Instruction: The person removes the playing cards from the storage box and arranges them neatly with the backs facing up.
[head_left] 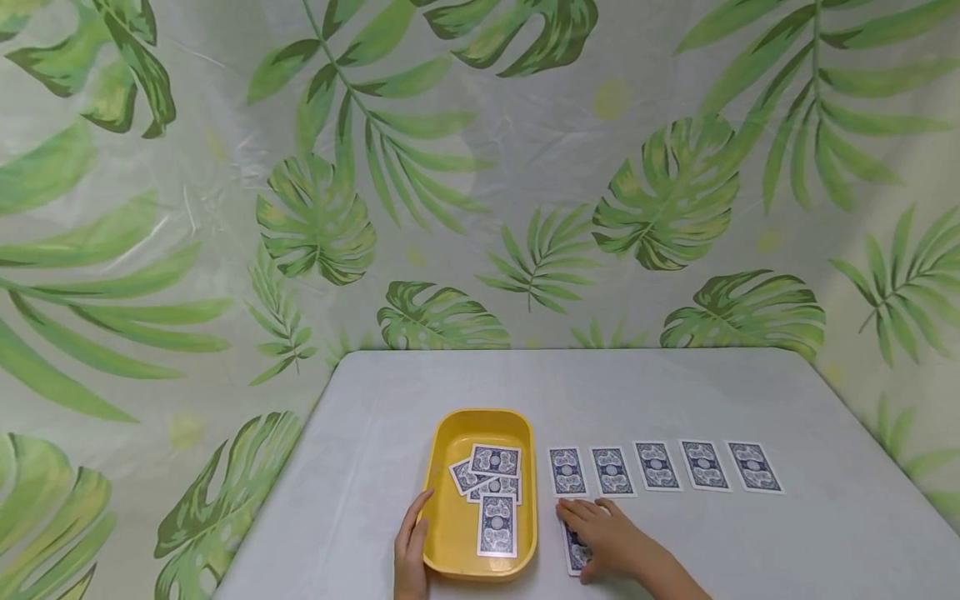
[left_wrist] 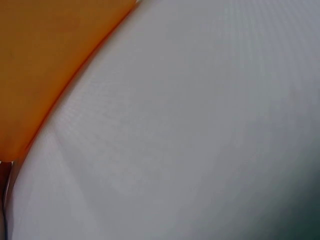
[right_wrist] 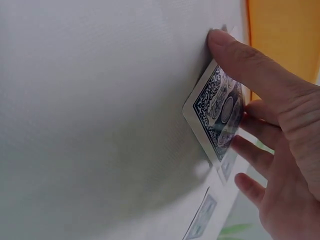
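My right hand (head_left: 611, 537) is over a blue-and-white patterned playing card (head_left: 575, 557) lying face down on the table. In the right wrist view, the thumb (right_wrist: 222, 39) sits at one edge of the card (right_wrist: 217, 112) and the fingertips touch its opposite edge. On the other side, my left hand (head_left: 411, 550) rests against the outer left wall of a yellow tray (head_left: 448, 533), its fingers fairly straight. Several face-down playing cards (head_left: 497, 525) lie loosely overlapped inside the tray. Only the tray's orange-looking side (left_wrist: 45, 60) fills a corner of the left wrist view.
A row of several face-down cards (head_left: 658, 465) runs to the right of the tray, above my right hand. The white table (head_left: 360, 467) has its back edge against a leaf-patterned sheet (head_left: 536, 167).
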